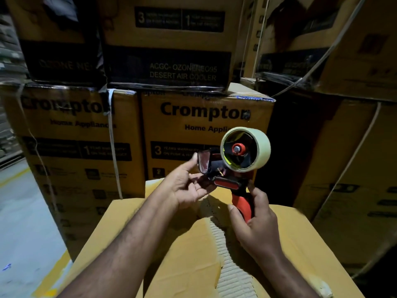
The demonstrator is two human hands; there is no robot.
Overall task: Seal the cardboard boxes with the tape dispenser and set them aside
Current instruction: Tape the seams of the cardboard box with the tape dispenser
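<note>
**Tape dispenser poised over a box in the carton aisle**

From my remote seat, left to right: pale floor (21,211) with a yellow line, then a wall of stacked printed cartons (71,147). In front of them the left hand (189,186), palm up, has its thumb against the clear guard (204,161) at the nose of the tape dispenser (227,182) and its fingers curled beneath. Whether it also pinches the tape's loose end I cannot tell in this dim light. The roll of tape (247,149) sits at the dispenser's upper right. The right hand (255,220) is wrapped tight around the red handle (241,203).

The dispenser is held in the air, nose pointing left and handle hanging down, clear of the box (161,244) that lies directly below both hands. A torn strip (234,272) of bare ribbing runs along the box top from the near edge away from me, passing under the right hand.

I judge sealing not yet begun, as no tape crosses the middle of the top. The nose faces left, across the strip's line, so the right hand, which carries the tool, would have to turn it into line and lower it.
</note>
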